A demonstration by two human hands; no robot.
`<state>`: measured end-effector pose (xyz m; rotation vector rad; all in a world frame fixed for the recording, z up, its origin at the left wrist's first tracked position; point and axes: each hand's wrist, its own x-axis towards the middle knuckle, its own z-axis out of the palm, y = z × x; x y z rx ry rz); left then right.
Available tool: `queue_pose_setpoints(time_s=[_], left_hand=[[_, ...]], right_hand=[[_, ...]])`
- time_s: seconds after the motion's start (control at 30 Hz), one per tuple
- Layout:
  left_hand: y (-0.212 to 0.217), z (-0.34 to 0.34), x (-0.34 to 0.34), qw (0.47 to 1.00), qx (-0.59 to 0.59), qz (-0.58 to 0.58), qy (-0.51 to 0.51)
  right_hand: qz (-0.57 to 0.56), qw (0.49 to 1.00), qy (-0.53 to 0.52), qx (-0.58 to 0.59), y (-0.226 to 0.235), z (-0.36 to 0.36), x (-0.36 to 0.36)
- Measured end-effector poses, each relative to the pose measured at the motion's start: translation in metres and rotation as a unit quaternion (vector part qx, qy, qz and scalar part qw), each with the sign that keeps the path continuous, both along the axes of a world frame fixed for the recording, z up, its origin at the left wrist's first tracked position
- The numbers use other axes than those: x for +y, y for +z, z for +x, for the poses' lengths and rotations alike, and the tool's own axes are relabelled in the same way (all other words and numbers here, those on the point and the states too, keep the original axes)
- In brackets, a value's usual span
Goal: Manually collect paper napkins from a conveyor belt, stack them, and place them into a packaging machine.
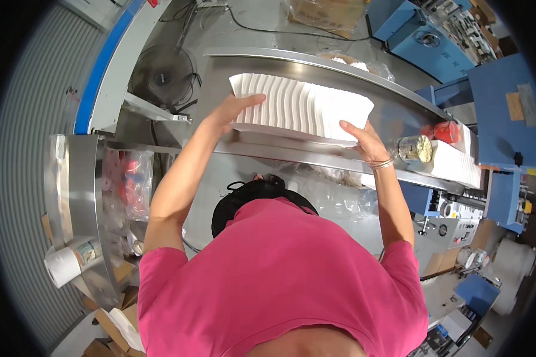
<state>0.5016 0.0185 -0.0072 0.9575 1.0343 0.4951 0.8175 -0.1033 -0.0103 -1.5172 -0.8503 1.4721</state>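
Pink shirt (283, 276); white stack (298, 108) between left hand (233, 113), right hand (368, 141).

Paper stack (298, 110): between left hand (229, 113) and right hand (367, 140), over trough (405, 110). Jar (412, 149): right (beside second stack (449, 163)).

One head-worn fisheye looks down on the nearby hands (227, 113) (366, 140).
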Motion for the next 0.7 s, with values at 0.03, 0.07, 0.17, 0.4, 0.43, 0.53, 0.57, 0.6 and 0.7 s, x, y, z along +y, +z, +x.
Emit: queue_pose_setpoints(time_s=[0.03,0.07,0.17,0.4,0.43,0.53,0.57,0.6,0.7], left_hand=[[0.001,-0.001,-0.001,1.000,0.000,-0.002,0.010],[0.005,-0.006,-0.006,1.000,0.000,-0.005,0.003],[0.011,-0.026,-0.013,1.000,0.021,0.011,0.019],[0.030,-0.111,-0.034,0.955,-0.019,0.175,0.238],[0.039,-0.136,-0.047,0.953,-0.022,0.174,0.245],[0.058,-0.204,-0.084,0.927,-0.040,0.183,0.326],[0.062,-0.228,-0.097,0.917,-0.037,0.176,0.357],[0.056,-0.254,-0.109,0.904,-0.037,0.176,0.388],[0.050,-0.329,-0.145,0.867,-0.009,0.176,0.467]], right_hand=[[-0.041,0.999,-0.021,0.005,0.001,-0.002,0.002],[-0.020,1.000,-0.010,0.012,0.000,-0.001,0.005],[0.008,0.999,-0.011,-0.052,0.024,-0.007,0.013],[0.126,0.984,0.120,-0.032,0.074,-0.080,0.079],[0.131,0.981,0.143,-0.027,0.076,-0.104,0.094],[0.151,0.955,0.255,-0.008,0.090,-0.191,0.124],[0.135,0.952,0.275,-0.012,0.094,-0.224,0.132],[0.121,0.947,0.298,-0.014,0.098,-0.261,0.138],[0.121,0.899,0.420,0.026,0.089,-0.365,0.161]])
